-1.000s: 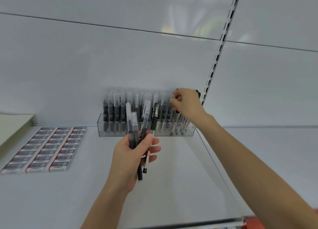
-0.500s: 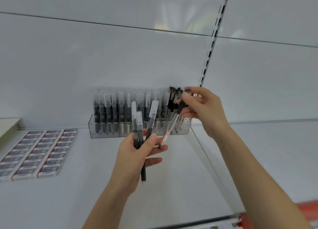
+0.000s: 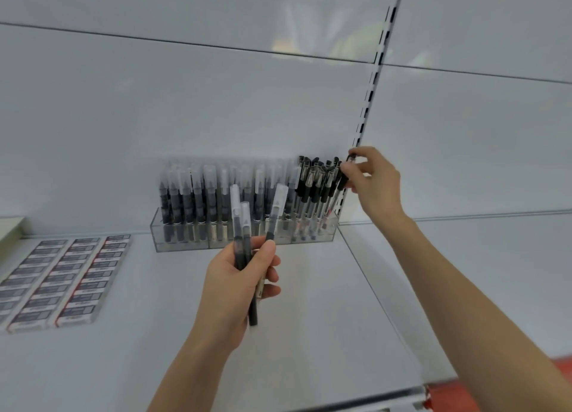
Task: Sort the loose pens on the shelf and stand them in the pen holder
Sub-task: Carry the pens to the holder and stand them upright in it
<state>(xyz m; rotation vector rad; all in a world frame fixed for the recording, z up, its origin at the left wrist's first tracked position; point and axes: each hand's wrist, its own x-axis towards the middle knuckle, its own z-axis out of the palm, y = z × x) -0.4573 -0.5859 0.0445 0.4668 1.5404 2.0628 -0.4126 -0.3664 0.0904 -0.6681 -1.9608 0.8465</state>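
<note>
A clear plastic pen holder point(image 3: 216, 236) stands at the back of the white shelf, filled with several upright pens. Frosted-cap pens fill its left and middle; black-cap pens point(image 3: 315, 179) stand in its right compartment. My left hand point(image 3: 238, 284) grips three frosted-cap pens point(image 3: 241, 225) upright in front of the holder. My right hand point(image 3: 371, 179) is at the holder's right end and pinches the top of a black-cap pen point(image 3: 345, 176) that stands among the others there.
Rows of small boxed items point(image 3: 62, 275) lie flat on the shelf at the left. A slotted upright rail point(image 3: 376, 71) runs up the back wall above the holder's right end. The shelf's front edge point(image 3: 402, 394) runs at the lower right.
My right hand took a black-cap pen from the bundle in my left hand and moved it right into the holder's right compartment. My left hand holds fewer pens.
</note>
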